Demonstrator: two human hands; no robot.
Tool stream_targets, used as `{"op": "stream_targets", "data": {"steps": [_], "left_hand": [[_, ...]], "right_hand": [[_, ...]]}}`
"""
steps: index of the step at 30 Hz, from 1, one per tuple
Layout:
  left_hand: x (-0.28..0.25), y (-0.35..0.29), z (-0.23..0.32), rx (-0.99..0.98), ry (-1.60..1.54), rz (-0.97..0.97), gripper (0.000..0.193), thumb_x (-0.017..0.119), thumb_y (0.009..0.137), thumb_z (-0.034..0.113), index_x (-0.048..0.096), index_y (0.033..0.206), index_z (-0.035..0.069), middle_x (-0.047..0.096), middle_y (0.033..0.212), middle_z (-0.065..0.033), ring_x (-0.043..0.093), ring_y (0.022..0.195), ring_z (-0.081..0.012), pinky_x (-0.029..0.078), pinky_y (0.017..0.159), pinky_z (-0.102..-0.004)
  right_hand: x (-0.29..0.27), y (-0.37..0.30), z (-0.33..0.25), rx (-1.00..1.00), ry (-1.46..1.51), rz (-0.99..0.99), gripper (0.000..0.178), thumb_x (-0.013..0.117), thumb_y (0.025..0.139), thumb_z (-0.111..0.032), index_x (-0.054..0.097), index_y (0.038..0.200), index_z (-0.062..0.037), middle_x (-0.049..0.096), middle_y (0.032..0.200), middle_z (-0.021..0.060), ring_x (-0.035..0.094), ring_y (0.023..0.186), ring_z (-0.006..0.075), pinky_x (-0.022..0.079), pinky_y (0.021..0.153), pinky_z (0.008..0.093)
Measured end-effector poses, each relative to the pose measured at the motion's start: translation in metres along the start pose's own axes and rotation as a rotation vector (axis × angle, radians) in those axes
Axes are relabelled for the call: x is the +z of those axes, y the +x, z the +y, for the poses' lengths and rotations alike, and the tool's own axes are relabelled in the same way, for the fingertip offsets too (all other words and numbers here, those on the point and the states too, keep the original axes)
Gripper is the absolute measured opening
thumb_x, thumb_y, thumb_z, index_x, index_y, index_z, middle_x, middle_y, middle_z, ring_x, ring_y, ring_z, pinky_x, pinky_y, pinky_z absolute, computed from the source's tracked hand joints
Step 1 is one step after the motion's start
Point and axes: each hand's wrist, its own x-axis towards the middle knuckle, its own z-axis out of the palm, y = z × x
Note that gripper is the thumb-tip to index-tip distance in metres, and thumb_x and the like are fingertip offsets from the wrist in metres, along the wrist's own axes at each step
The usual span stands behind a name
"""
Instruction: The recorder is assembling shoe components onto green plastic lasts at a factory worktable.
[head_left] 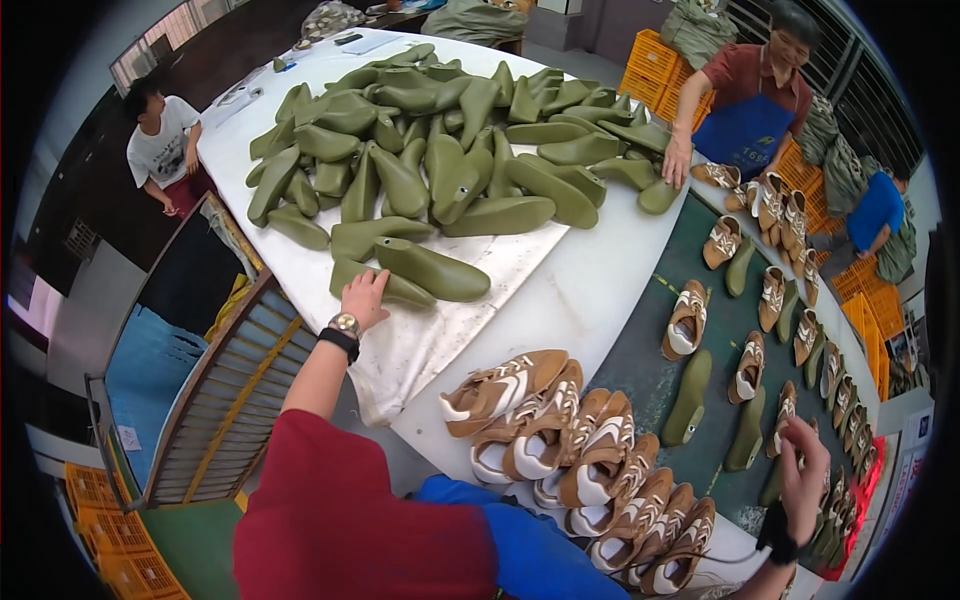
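Note:
My left hand (365, 300), with a watch and a black band at its wrist, rests on a green shoe last (408, 292) at the near edge of a pile. Its fingers look stretched over the last rather than wrapped round it. Another green last (435, 270) lies against that one. On the right, my right hand (803, 475) is raised above the dark green belt (640, 350), fingers curved and apart, nothing seen in them. Near it are a brown-and-white sneaker (785, 415) and a green last (746, 432) on the belt.
Several brown-and-white sneakers (600, 450) crowd the near table edge. The heap of lasts (400, 130) covers much of the white table (570, 260). A person in a blue apron (745, 125) touches a last across the table. A slatted metal rack (235, 390) stands at left.

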Motion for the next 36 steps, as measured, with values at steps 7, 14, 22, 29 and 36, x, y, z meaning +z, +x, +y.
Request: {"op": "stream_targets", "data": {"steps": [7,14,22,29,36], "left_hand": [[0.012,0.041,-0.023,0.07,0.055,-0.071,0.073,0.076,0.056,0.025,0.044,0.119,0.01,0.05,0.12,-0.0142,0.044,0.118,-0.029,0.034,0.096,-0.0444],[-0.006,0.022,0.105,0.409,-0.28,-0.3,0.071,0.07,0.055,0.041,0.051,0.109,-0.001,0.062,0.092,-0.0238,0.061,0.089,-0.0356,0.049,0.079,-0.0385],[-0.001,0.108,0.247,0.654,-0.729,-0.695,0.063,0.07,0.061,0.035,0.051,0.111,0.0,0.06,0.095,-0.0116,0.057,0.082,-0.0197,0.047,0.072,-0.0319],[0.049,0.136,0.309,0.39,-0.384,-0.663,0.054,0.057,0.071,0.04,0.055,0.107,0.0,0.058,0.094,-0.0147,0.054,0.085,-0.0263,0.047,0.063,-0.0454],[0.033,0.124,0.285,0.492,-0.076,-0.703,0.084,0.054,0.072,0.013,0.009,0.141,0.019,0.056,0.1,-0.0181,0.061,0.068,-0.0289,0.053,0.042,-0.0412]], "right_hand": [[-0.032,-0.116,-0.016,0.024,-0.147,0.153,0.027,0.053,0.084,0.003,0.054,0.111,0.0032,0.059,0.093,0.0103,0.057,0.083,0.0158,0.044,0.076,0.0263],[-0.016,-0.187,-0.04,0.185,-0.211,0.27,0.023,0.055,0.083,0.002,0.057,0.106,0.0013,0.061,0.09,0.0105,0.059,0.08,0.0193,0.044,0.074,0.0289],[-0.016,-0.263,-0.091,0.377,-0.39,0.425,0.017,0.058,0.078,0.001,0.061,0.095,0.0008,0.064,0.085,0.0139,0.061,0.077,0.0271,0.046,0.071,0.0319],[-0.045,-0.446,-0.042,1.06,-0.538,0.842,0.015,0.056,0.083,-0.01,0.061,0.095,-0.0015,0.064,0.075,0.0143,0.063,0.068,0.0225,0.048,0.063,0.0289],[0.022,-0.607,-0.027,1.699,-0.317,0.194,0.032,0.064,0.07,-0.017,0.064,0.101,-0.0076,0.065,0.086,0.0167,0.063,0.084,0.0285,0.049,0.077,0.0364]]}}
